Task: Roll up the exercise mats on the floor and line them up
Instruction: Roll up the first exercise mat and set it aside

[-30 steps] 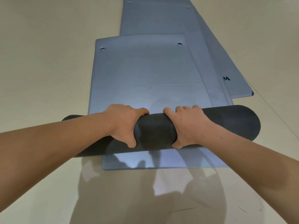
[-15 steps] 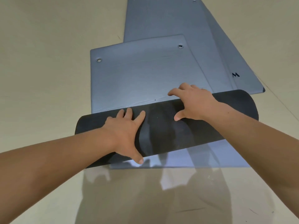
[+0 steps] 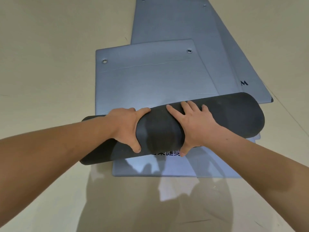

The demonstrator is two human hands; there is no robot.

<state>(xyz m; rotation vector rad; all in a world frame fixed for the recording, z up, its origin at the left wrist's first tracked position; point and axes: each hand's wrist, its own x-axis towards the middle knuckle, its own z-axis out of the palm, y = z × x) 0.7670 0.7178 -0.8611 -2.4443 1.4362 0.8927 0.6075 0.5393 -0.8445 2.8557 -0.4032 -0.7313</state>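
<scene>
The dark roll of a half-rolled exercise mat lies across the middle of the beige floor, slanted so that its right end sits farther from the person than its left end. The left hand grips the roll left of its middle, fingers curled over the far side out of sight and thumb wrapped down the near side. The right hand presses on the roll just right of its middle, its fingers spread wide and laid nearly straight over the top, its thumb reaching down the near side. Beyond the roll the unrolled part of the same mat lies flat, blue-grey, with 2 metal eyelets at its far corners. Farther beyond the roll lie 2 more flat mats: a long mat and, right of it, a mat with an M mark. Under the roll's near side another flat mat shows, bearing dark printed characters partly hidden by the roll.
</scene>
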